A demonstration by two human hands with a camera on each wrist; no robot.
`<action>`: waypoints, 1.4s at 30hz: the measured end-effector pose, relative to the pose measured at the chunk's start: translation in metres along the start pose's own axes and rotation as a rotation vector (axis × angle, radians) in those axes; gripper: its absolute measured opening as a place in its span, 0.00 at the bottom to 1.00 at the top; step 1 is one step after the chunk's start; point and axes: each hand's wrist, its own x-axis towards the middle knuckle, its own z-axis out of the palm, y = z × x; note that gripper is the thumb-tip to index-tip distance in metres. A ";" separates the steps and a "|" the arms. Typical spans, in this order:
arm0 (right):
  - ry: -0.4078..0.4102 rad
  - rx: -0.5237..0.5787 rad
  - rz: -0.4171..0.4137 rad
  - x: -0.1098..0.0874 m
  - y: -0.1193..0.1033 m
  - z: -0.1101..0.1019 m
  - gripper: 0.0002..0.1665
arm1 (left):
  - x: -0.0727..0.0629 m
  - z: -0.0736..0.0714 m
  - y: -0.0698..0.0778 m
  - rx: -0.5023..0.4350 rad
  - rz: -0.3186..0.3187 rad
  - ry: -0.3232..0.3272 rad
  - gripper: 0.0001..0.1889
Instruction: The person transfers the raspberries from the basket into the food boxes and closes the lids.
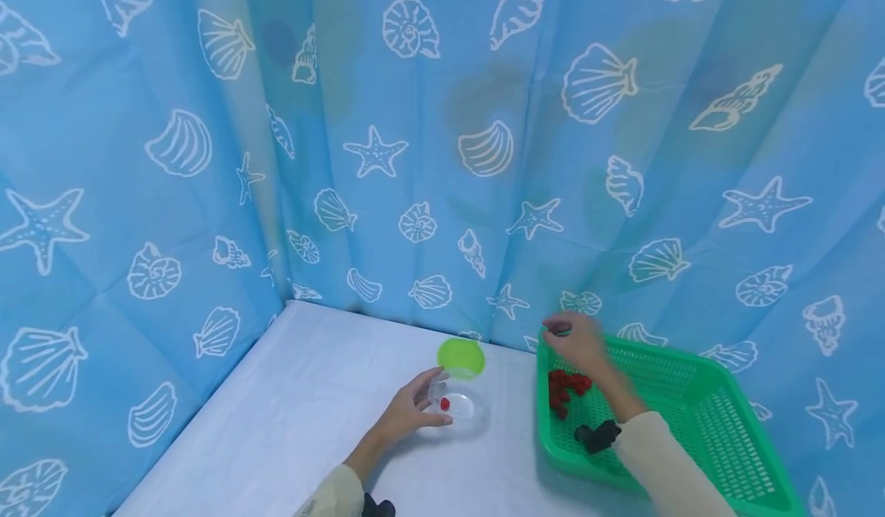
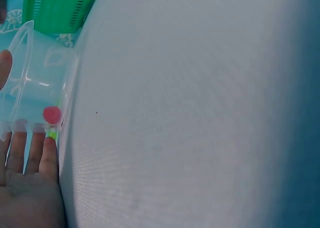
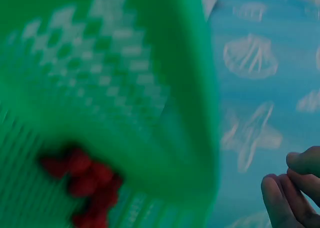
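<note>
My left hand (image 1: 406, 412) holds a clear plastic tub (image 1: 470, 408) by its side, fingers along one wall and thumb across. One small red round piece (image 1: 445, 404) lies inside; through the wall it shows as a red ball (image 2: 51, 115) in the left wrist view. Over the far left corner of a green basket (image 1: 691, 394) is my right hand (image 1: 575, 342), blurred, fingertips and thumb drawn close together. I cannot tell whether it pinches anything. Below it, several small red pieces (image 1: 563, 390) are clustered in the basket, also seen as a red cluster (image 3: 92, 183) in the right wrist view.
A lime-green round lid (image 1: 461, 356) lies just behind the tub on the white tabletop (image 1: 290, 409). Blue curtains (image 1: 429, 194) printed with shells hang along the left and back edges. The basket's raised rim stands between the red cluster and the tub.
</note>
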 end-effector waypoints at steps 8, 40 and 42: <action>-0.106 -0.064 0.225 -0.012 0.052 -0.033 0.13 | -0.001 -0.001 0.002 0.008 -0.008 0.009 0.45; -0.220 -0.073 0.691 -0.044 0.117 -0.018 0.17 | -0.002 0.000 0.003 -0.011 -0.013 0.009 0.45; -0.204 -0.056 0.706 -0.045 0.119 -0.016 0.17 | -0.002 -0.001 0.003 -0.005 -0.015 0.008 0.44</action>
